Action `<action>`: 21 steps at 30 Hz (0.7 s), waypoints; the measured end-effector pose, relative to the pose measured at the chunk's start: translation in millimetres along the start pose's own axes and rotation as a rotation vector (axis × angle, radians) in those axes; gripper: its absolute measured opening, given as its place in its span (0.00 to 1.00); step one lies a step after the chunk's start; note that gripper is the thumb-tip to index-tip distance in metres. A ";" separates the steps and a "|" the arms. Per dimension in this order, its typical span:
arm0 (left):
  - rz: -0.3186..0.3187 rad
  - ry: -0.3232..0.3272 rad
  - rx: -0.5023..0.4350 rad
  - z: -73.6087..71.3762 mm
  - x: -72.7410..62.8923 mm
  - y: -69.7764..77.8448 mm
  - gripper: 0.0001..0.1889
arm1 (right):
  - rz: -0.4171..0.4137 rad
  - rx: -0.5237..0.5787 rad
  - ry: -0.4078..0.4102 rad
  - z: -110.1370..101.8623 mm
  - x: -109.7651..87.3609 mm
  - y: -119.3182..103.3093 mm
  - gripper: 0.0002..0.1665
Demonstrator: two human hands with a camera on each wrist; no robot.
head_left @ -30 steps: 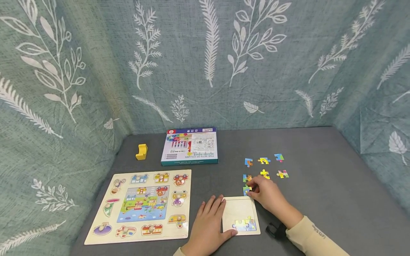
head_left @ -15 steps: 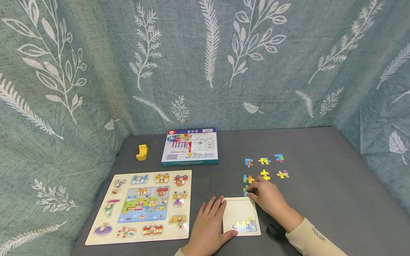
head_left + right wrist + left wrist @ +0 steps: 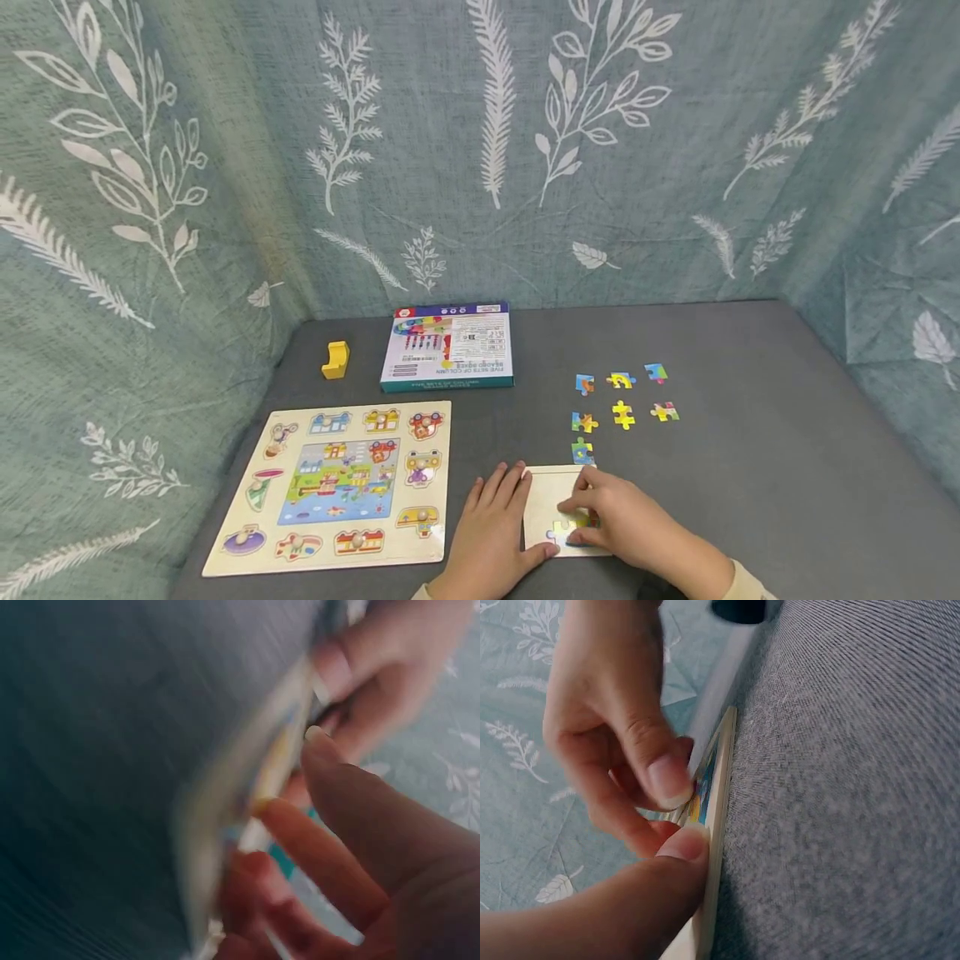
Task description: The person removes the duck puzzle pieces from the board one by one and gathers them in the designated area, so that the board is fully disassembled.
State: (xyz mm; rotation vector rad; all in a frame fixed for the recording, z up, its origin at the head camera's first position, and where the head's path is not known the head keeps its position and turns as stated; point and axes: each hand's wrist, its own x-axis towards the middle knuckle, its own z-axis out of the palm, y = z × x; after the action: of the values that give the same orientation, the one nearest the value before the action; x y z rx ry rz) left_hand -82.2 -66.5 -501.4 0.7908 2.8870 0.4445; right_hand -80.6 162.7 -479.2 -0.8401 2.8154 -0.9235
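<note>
A small wooden puzzle tray [image 3: 543, 492] lies at the front of the table, with joined jigsaw pieces [image 3: 561, 532] in its lower right part. My left hand [image 3: 487, 525] rests along the tray's left side, fingers straight, thumb on the lower edge. Over the joined pieces is my right hand [image 3: 611, 512], its thumb and fingers apart and bent. I see no piece between them, and the hand covers part of the pieces. In the left wrist view, the right hand [image 3: 615, 742] reaches close to the tray, near the left thumb [image 3: 686, 844]. The right wrist view is blurred.
Behind the tray, several loose jigsaw pieces [image 3: 622, 414] lie spread out, the nearest piece [image 3: 582, 451] by its top edge. A large knobbed puzzle board [image 3: 255, 454] is at left. A flat box [image 3: 447, 346] and a yellow curved block [image 3: 337, 360] sit farther back.
My right hand has left the nearest loose piece, which stays on the table, and moved down over the joined pieces in the tray. The left hand keeps its place.
</note>
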 end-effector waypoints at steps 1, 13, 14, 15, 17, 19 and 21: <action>0.000 -0.004 -0.001 0.0 0.3 0.6 0.50 | -0.015 -0.018 0.002 2.6 -3.7 -0.4 0.17; -0.008 0.005 0.009 -0.7 -0.3 2.4 0.50 | 0.031 0.008 0.053 14.7 -9.0 -3.4 0.18; -0.008 0.004 0.010 -0.8 -0.3 2.6 0.50 | 0.045 0.032 0.045 14.6 -8.7 -3.7 0.19; -0.007 0.004 0.011 -0.6 -0.2 2.7 0.50 | 0.059 0.056 0.037 14.8 -8.6 -3.9 0.20; -0.004 0.007 0.011 -0.5 -0.2 2.8 0.50 | 0.083 0.106 0.025 15.6 -8.6 -3.7 0.21; 0.002 0.016 0.011 -0.9 0.0 2.4 0.49 | 0.103 0.169 0.022 16.1 -8.5 -3.3 0.20; 0.008 0.023 0.007 -1.5 0.0 2.1 0.49 | 0.077 0.230 0.046 15.7 -8.1 -1.6 0.17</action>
State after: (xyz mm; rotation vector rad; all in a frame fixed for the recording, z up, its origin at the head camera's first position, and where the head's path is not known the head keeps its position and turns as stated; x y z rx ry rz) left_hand -81.5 -65.2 -499.4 0.8031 2.9096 0.4471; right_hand -69.5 157.5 -492.0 -0.6850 2.6867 -1.2383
